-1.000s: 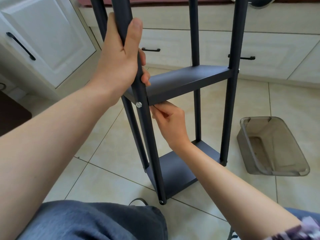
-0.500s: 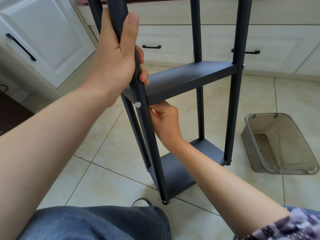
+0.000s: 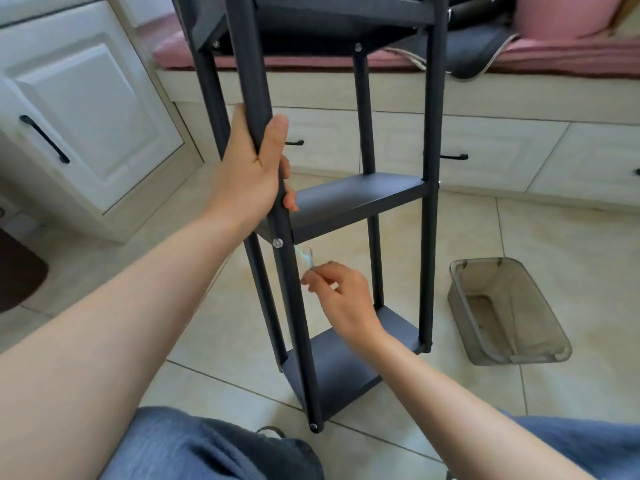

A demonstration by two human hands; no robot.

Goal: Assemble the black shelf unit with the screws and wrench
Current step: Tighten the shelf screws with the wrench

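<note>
Left hand (image 3: 254, 174) wrapped round the near front post (image 3: 277, 216) of the black shelf unit (image 3: 346, 199), thumb up the tube, fingertips curled behind, just above the middle shelf. Grip looks firm; the tube is smooth painted metal, so a full wrap beats a pinch here.

The unit stands upright on the tiled floor (image 3: 519, 230), its near foot close to the person's knees, three shelves showing. Judged stiff and fairly light: thin tubes and sheet panels, held steady by one hand. Tall and narrow, so likely tippy; holding a post high, near a shelf joint, seems the sound place.

Screw (image 3: 277, 242) sits in the near post at the middle shelf corner, head showing.

Right hand (image 3: 341, 292), below that shelf and right of the post, pinches the small flat wrench (image 3: 308, 258) by its lower end, open jaw uppermost and blurred. The wrench is not on the screw. Thin, slick tool; easily dropped.

Further right, a clear plastic bin (image 3: 505, 313) lies on the floor, apart from the unit.
</note>
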